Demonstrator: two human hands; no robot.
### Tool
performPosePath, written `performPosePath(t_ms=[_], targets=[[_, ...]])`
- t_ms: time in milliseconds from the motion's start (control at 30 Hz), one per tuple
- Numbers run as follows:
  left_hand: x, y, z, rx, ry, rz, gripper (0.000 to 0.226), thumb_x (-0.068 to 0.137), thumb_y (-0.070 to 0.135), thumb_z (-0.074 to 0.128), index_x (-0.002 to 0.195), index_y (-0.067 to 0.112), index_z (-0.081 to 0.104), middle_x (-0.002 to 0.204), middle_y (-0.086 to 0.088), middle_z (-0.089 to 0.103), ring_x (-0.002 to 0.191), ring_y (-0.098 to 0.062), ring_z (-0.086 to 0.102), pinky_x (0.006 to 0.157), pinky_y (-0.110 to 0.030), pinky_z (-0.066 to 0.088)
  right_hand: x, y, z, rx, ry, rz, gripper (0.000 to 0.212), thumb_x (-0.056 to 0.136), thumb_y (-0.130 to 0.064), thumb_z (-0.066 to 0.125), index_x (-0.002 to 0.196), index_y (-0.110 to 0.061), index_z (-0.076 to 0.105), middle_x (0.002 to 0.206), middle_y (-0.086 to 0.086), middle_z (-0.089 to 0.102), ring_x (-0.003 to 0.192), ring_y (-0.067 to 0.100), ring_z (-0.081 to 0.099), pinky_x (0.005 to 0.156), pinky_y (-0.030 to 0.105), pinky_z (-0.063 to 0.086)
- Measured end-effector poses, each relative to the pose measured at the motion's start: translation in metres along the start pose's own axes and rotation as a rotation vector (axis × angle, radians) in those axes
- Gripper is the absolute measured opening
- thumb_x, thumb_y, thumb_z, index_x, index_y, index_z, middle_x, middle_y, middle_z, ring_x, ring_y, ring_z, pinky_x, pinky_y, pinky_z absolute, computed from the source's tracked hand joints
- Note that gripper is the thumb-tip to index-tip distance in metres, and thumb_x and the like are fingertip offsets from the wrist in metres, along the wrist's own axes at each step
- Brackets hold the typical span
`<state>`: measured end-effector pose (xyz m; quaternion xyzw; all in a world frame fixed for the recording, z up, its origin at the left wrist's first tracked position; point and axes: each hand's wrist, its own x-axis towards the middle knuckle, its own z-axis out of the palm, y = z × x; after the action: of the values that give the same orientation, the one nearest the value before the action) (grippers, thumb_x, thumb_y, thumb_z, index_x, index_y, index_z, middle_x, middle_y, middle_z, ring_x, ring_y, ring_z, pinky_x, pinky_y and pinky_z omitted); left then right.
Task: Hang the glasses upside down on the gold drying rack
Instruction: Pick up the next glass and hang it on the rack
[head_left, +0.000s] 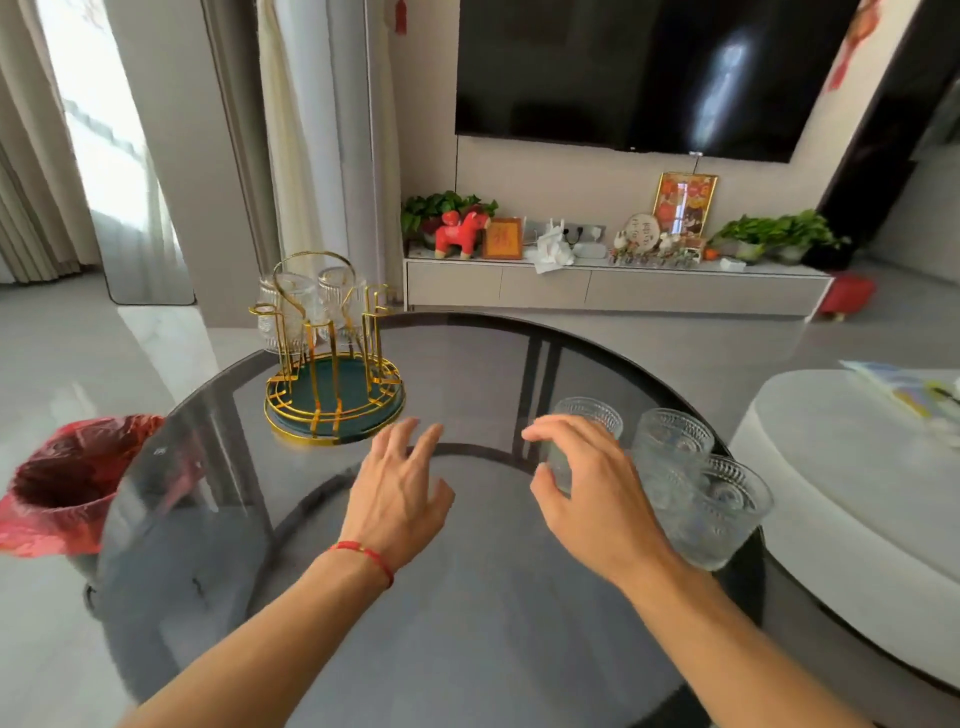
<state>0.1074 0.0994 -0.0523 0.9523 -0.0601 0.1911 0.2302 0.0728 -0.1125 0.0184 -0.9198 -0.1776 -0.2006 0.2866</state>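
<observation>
The right hand (587, 483) curls its grip around the nearest glass (589, 415) on the desk (467, 597), seemingly mid-pickup; the left hand (400, 488) hovers released. Next: lift, invert, seat it on the gold rack (332, 384) (two already hang there).

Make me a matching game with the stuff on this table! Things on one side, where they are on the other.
Things:
1. gold drying rack
2. right hand
3. left hand
4. red bin bag

Places:
A. open above the bare tabletop
B. beside the table's left edge
C. at the far left of the table, two glasses hanging
D. curled around an upright glass

Pairs: 1-C, 2-D, 3-A, 4-B
</observation>
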Motion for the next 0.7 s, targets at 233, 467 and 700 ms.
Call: performPosePath(t_ms=[233, 467, 700], targets=[[-0.020, 0.112, 0.021, -0.496, -0.118, 0.021, 0.080, 0.082, 0.025, 0.069, 0.153, 0.020, 0.031, 0.142, 0.002, 0.040, 0.131, -0.013, 0.042, 0.102, -0.010, 0.028, -0.012, 0.030, -0.034, 0.109, 0.214, 0.226, 0.025, 0.088, -0.006, 0.063, 0.106, -0.018, 0.074, 0.111, -0.005, 0.075, 0.112, 0.020, 0.063, 0.096, 0.028, 0.044], [0.048, 0.129, 0.030, -0.608, -0.308, -0.041, 0.113, 0.076, 0.012, 0.078, 0.160, 0.028, 0.003, 0.160, -0.010, 0.020, 0.147, -0.029, 0.028, 0.116, -0.048, 0.039, -0.015, 0.041, -0.046, 0.222, 0.266, 0.338, 0.023, 0.088, -0.003, 0.062, 0.102, -0.016, 0.075, 0.108, -0.002, 0.076, 0.111, 0.021, 0.065, 0.096, 0.037, 0.051], [0.079, 0.113, 0.043, -0.409, -0.379, 0.065, 0.113, 0.078, 0.023, 0.086, 0.161, 0.025, 0.009, 0.159, -0.011, 0.033, 0.144, -0.027, 0.036, 0.113, -0.035, 0.034, -0.012, 0.044, -0.045, 0.288, 0.292, 0.406, 0.020, 0.091, -0.007, 0.062, 0.103, -0.017, 0.075, 0.109, -0.001, 0.076, 0.107, 0.017, 0.067, 0.087, 0.027, 0.048]])
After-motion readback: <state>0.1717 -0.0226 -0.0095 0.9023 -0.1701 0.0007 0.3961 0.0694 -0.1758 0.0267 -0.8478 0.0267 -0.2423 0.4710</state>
